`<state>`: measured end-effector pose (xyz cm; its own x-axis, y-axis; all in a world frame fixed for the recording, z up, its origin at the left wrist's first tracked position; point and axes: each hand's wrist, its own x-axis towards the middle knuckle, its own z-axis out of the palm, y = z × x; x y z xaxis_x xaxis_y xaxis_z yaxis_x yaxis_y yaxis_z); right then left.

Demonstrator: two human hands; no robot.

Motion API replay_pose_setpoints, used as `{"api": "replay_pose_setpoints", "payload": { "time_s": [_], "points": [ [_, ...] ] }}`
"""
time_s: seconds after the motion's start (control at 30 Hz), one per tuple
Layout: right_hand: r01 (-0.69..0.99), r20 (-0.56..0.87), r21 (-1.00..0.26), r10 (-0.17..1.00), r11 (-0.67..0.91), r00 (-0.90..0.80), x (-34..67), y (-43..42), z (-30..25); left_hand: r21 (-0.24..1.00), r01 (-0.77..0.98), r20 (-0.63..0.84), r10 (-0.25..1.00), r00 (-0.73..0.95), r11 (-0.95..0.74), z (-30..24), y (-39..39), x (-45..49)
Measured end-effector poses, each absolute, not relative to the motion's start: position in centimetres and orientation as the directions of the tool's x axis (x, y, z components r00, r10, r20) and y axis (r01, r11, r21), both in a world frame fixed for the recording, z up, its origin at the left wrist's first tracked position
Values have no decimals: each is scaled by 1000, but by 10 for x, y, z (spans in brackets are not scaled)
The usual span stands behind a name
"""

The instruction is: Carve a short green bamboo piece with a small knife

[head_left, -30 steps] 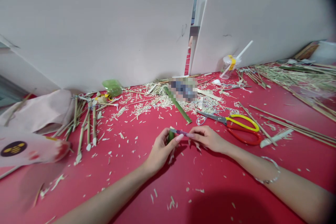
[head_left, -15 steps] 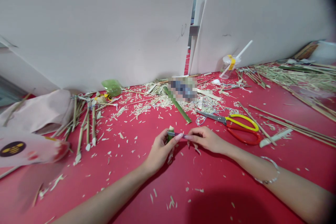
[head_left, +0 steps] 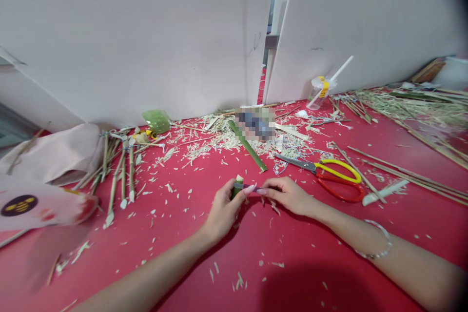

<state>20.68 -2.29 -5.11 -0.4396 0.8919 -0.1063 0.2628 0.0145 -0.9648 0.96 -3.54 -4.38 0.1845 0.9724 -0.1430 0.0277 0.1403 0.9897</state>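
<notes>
Left hand (head_left: 222,212) is closed around a short green bamboo piece (head_left: 237,189), which sits just forward of the tabletop's middle; the curled fingers seem to brace it firmly against the palm. Right hand (head_left: 288,196) comes in from the other side, its fingertips pinching what looks like a purple-handled knife (head_left: 253,187), with the far end at the bamboo. Held this close, the two hands appear to steady each other for fine work.

Along the red tabletop (head_left: 310,265), a blurred pink object with a bee emblem (head_left: 19,205) lies at the left edge, with a pale pink cloth (head_left: 54,156) behind it. Finished-looking bamboo sticks (head_left: 124,170) lie side by side near there, perhaps grouped to keep them apart from the scraps. A green lump (head_left: 156,121) rests by the back edge, and pale bamboo shavings (head_left: 215,139) are strewn around a long green bamboo strip (head_left: 246,146). Right of the hands, yellow-and-red-handled scissors (head_left: 329,173) lie within easy reach. A plastic cup with a straw (head_left: 320,92) stands at the back edge, and loose bamboo strips (head_left: 409,175) gather toward the right edge.
</notes>
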Motion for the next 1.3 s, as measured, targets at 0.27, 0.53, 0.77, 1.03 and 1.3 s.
{"api": "replay_pose_setpoints", "payload": {
  "time_s": [0.27, 0.53, 0.77, 1.03, 1.3],
  "points": [
    [322, -67, -945, 924, 63, -377, 203, -26, -46, 988, 46, -152, 980, 130, 148, -39, -34, 10],
    [306, -107, -952, 916, 18, -387, 200, -29, -46, 984, 51, -175, 975, 134, 169, -43, -37, 10],
    [241, -146, -970, 878, -36, -456, 205, -23, -50, 984, -31, -168, 969, 180, 176, -46, -38, 10],
    [216, -167, -974, 854, -65, -494, 206, -22, -49, 996, 43, -83, 978, 190, 76, -50, -35, 8],
    [305, -97, -952, 912, 32, -399, 202, -27, -47, 988, 142, -84, 985, 150, 63, -46, -35, 6]
  ]
}}
